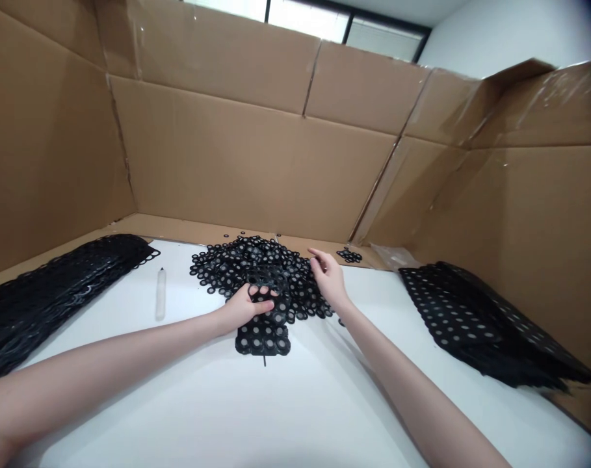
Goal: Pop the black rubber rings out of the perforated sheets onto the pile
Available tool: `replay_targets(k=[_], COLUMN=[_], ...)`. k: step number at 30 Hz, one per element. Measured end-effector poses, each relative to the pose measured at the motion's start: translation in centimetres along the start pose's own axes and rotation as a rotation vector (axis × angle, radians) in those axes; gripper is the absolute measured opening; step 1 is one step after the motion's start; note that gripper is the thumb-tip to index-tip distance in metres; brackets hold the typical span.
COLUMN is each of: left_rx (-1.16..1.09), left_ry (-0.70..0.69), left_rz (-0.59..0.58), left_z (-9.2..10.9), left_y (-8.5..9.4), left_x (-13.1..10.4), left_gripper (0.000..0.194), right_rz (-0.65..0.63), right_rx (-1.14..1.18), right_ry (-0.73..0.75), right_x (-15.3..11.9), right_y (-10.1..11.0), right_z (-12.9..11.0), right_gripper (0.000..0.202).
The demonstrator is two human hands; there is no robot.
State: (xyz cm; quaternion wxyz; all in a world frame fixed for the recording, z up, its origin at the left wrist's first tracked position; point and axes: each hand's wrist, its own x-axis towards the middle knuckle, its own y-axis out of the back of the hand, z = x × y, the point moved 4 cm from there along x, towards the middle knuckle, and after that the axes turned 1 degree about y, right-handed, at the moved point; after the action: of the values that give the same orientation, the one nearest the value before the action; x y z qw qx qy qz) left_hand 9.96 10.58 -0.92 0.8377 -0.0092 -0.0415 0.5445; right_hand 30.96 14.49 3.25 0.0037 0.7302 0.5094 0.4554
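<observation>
My left hand (246,307) is closed on a black sheet (263,340) with rows of round holes, thumb on top of it. The sheet stands out toward me from a heap of small black rings (241,257); its far end blends into the heap, and a thin dark strip pokes from its near edge. At the heap's right edge is my right hand (330,281), its index finger stretched out and apart from the thumb. The other fingers are partly hidden, and nothing shows in its grasp.
A long stack of black perforated strips (75,279) lies at left, beside a clear tube with a dark tip (160,294). More perforated black sheets (461,312) lie at right. A small ring cluster (350,255) sits behind my right hand. Cardboard walls (246,156) enclose the white table (188,403).
</observation>
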Motion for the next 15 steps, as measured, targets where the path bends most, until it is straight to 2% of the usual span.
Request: replay_targets(k=[2,4,8,10,13,15], left_rx=[0.024,0.044,0.045,0.022,-0.006,-0.030], left_ry=[-0.017,-0.040,-0.051,-0.050,-0.065,-0.053], left_rz=[0.001,0.009,-0.003,-0.013,-0.022,-0.033], left_z=[0.1,0.2,0.2,0.1,0.0,0.0], left_y=[0.1,0.1,0.1,0.1,0.1,0.2], left_x=[0.1,0.1,0.1,0.2,0.3,0.3], left_gripper=[0.026,0.025,0.024,0.025,0.022,0.022], right_rz=[-0.116,-0.193,-0.200,-0.272,-0.415,-0.416], right_rx=[-0.051,-0.085,-0.044,-0.017,-0.057,-0.085], right_ry=[0.108,0.202,0.277,0.331,0.431,0.447], right_x=[-0.1,-0.3,-1.2,-2.1,-3.5,-3.9], right_y=[-1.6,-2.4,-1.4,-1.1,-1.8,-2.2], right_z=[-0.7,-1.8,-4.9,-6.5,-8.3,-8.5], right_gripper=[0.038,0.037,0.029,0.026,0.024,0.019])
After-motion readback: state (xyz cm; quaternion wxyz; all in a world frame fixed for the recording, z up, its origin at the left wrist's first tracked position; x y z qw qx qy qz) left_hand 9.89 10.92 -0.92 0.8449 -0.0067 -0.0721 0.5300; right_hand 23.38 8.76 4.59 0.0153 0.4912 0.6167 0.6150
